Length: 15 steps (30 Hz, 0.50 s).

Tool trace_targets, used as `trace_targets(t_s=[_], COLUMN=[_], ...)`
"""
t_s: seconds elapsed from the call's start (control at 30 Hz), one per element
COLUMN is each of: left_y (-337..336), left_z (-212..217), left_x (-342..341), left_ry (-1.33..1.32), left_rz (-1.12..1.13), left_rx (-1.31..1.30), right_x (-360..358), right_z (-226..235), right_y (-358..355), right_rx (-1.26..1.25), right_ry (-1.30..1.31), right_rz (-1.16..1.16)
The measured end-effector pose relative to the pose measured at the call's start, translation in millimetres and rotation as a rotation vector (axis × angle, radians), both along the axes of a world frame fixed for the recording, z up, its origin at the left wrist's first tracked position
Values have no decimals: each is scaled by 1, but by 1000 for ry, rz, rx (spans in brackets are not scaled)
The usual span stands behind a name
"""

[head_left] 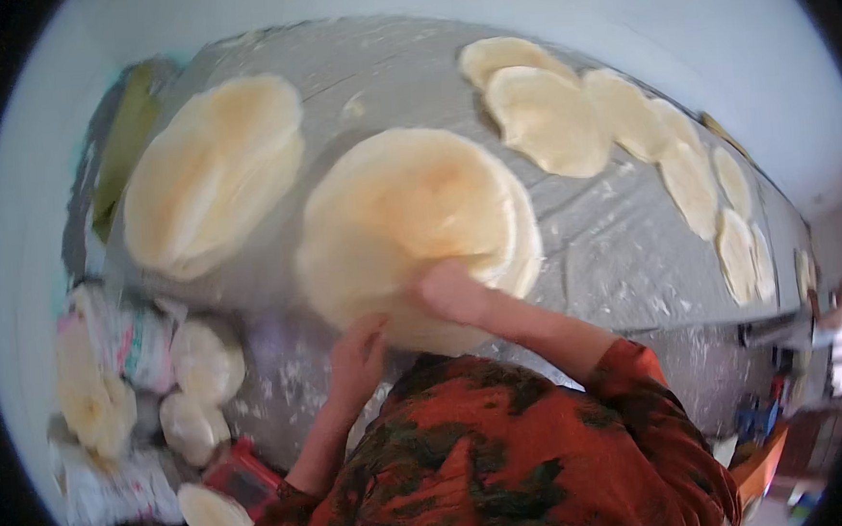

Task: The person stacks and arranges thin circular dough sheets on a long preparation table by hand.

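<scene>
A stack of thin round dough sheets [408, 216] lies in front of me on the floured grey table [623, 260]. My right hand [450, 290] rests flat on the near edge of this stack. My left hand [357, 354] touches its lower left rim, with the fingers curled at the edge. A second stack of round dough sheets [211, 170] sits to the left, apart from both hands. My sleeves are orange with dark patches.
A row of overlapping single dough rounds [566, 109] runs along the table's far right side. Dough balls [205, 358] and plastic-wrapped dough [97, 399] lie at the lower left, beside a red object [241, 476]. A pale wall stands behind the table.
</scene>
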State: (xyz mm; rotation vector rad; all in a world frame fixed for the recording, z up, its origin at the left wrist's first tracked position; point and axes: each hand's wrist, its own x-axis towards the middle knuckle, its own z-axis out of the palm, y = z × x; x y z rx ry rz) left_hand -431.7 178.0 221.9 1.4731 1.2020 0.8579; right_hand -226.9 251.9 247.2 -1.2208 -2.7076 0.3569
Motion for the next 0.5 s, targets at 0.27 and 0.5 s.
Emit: trace_targets(t_s=[0.27, 0.5], left_y=[1, 10], left_z=[-32, -85], left_x=[27, -7], left_ry=[763, 702], left_rz=[-210, 17], left_rx=[526, 586], right_x=[62, 334], right_z=[63, 145], right_y=[87, 21], right_rx=[-62, 160], right_ry=[411, 1334], right_rz=[-462, -1099])
